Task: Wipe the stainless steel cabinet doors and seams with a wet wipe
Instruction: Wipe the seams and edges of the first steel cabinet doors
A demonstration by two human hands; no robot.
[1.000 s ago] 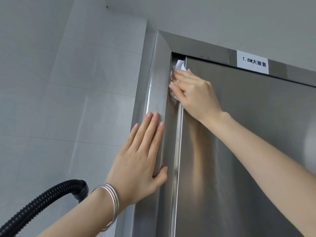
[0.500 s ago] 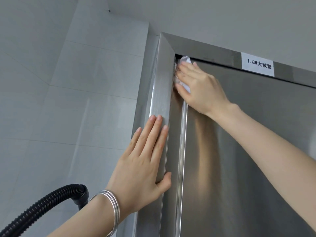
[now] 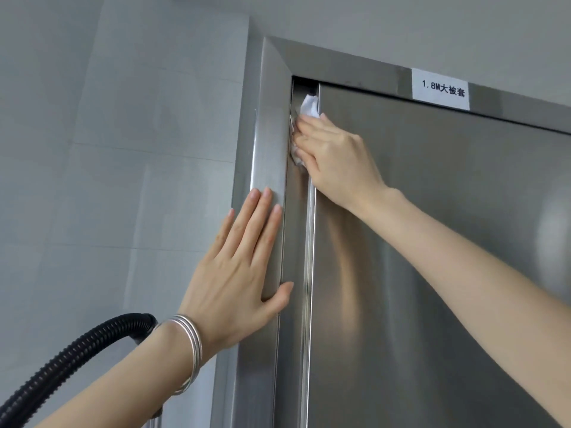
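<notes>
Hidden or cut off:
- The wipe is mostly covered. I see one white tuft above the fingertips and a crumpled scrap at the left edge of the fingers; the rest is under the right grip.
- The right thumb is out of sight, so I cannot tell whether it hooks the wipe from beneath.
- The door runs off the right and bottom edges.
- The hose is cut at the left edge, and its far end passes behind the left wrist.
- A small metal piece at the bottom edge, under that wrist, is too cropped to identify.
- A pale blurred glare sits on the door at far right.

Count: two grips, one wipe, one door, one frame, one seam, one label, one black ribbed hose. The thin silver bangles on the left wrist are stacked too tightly to count.

Right grip: fingers nearly straight and close together, pressing the wipe into the seam between frame and door, near the top left corner and just below the top rail. Nothing I can see is curled round the cloth.

Left grip: released and flat, palm on the frame's left upright, well below the right grip. Its four fingers point up along the steel and its thumb reaches over the frame's inner edge toward the seam. It holds nothing.

The label is white, stuck on the top rail to the right of the wipe. It reads "1.8M" followed by characters.

Grey tiled wall to the left of the frame.
</notes>
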